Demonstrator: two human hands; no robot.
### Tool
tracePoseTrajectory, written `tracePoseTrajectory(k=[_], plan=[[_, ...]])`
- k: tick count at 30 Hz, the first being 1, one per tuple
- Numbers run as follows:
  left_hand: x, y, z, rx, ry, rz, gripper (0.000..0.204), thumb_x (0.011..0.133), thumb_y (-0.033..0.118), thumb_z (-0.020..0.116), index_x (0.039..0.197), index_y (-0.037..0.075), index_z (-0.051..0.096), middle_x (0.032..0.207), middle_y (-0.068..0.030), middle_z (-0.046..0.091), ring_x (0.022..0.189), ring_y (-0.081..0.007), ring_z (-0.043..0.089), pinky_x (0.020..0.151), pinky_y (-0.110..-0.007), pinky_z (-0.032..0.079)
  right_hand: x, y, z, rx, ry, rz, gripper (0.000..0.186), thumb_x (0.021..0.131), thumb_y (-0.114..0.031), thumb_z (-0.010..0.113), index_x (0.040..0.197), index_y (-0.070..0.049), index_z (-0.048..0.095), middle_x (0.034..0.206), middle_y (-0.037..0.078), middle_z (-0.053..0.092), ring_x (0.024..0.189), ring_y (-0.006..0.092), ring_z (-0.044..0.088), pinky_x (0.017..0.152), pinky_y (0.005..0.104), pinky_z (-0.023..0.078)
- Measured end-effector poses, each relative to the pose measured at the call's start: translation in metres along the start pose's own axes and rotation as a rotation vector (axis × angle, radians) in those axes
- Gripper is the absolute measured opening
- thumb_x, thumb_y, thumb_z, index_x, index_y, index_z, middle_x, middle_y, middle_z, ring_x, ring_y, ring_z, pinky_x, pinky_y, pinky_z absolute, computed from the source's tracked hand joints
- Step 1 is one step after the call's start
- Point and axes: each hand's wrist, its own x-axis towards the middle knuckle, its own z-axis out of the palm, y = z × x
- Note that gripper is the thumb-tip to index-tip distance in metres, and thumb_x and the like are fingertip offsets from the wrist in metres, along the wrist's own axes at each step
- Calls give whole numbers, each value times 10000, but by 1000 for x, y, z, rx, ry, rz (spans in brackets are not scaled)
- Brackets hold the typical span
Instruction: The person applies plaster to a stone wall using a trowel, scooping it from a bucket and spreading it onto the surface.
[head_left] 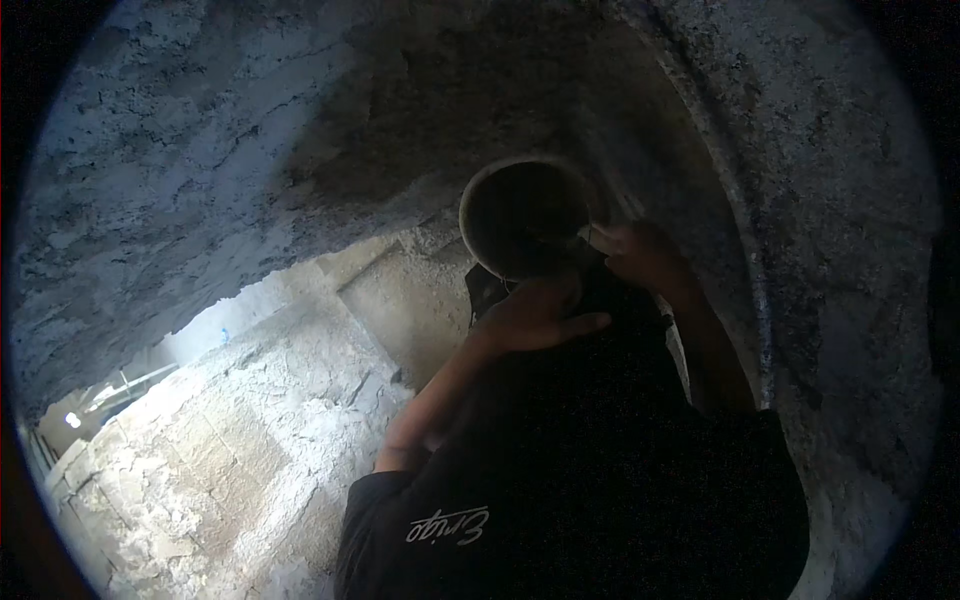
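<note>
A round dark bucket or bowl [520, 210] with a pale rim sits just beyond my hands, above my dark shirt. My left hand [535, 315] is at its lower edge, thumb stretched toward the right; its other fingers are in shadow, so their grip is unclear. My right hand [640, 255] is closed at the container's right edge around a small pale piece that I cannot make out. Below the container, dark material merges with my shirt.
Rough grey curved masonry [170, 160] overhangs from the top and left. A curved ridge [745, 220] runs down the wall on the right. At lower left is a brightly lit, crusted plaster surface [220, 450], with an opening [240, 310] showing daylight and thin bars beyond.
</note>
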Motion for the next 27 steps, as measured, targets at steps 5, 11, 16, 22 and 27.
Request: tracePoseTrajectory(k=[5,11,16,22,27], plan=[[5,2,-1,14,-37,-10,546,819,564,585,860,26,503,704,-102,525,653,-229,529,586,-372,419,-4,-6,1,242,-107,-22,565,709,-119,620,1268,-107,535,1018,210,643,952,267,638,842,344,477],[4,13,-8,22,-75,-73,567,815,594,565,868,33,504,741,-123,547,677,-235,544,597,-375,426,16,16,1,315,-189,-59,512,745,-151,603,1250,-85,548,1092,196,629,978,241,633,852,323,471],[5,17,-9,68,-71,-66,555,819,595,557,870,44,509,724,-113,529,677,-237,531,603,-384,420,10,5,-1,-98,32,-24,462,753,-154,637,1211,-156,582,956,198,639,870,351,627,804,403,502],[10,13,-7,10,-43,1,541,823,576,568,861,38,515,701,-107,524,655,-236,526,594,-375,418,-10,-23,-3,-145,233,1,425,821,-149,559,1246,-178,544,943,199,635,881,338,625,767,413,490],[14,11,-6,69,-16,57,528,824,553,583,856,30,517,703,-111,526,648,-234,522,593,-373,416,-3,-31,28,-127,104,111,394,881,-205,494,1271,-149,512,954,203,630,898,347,621,768,425,484]])
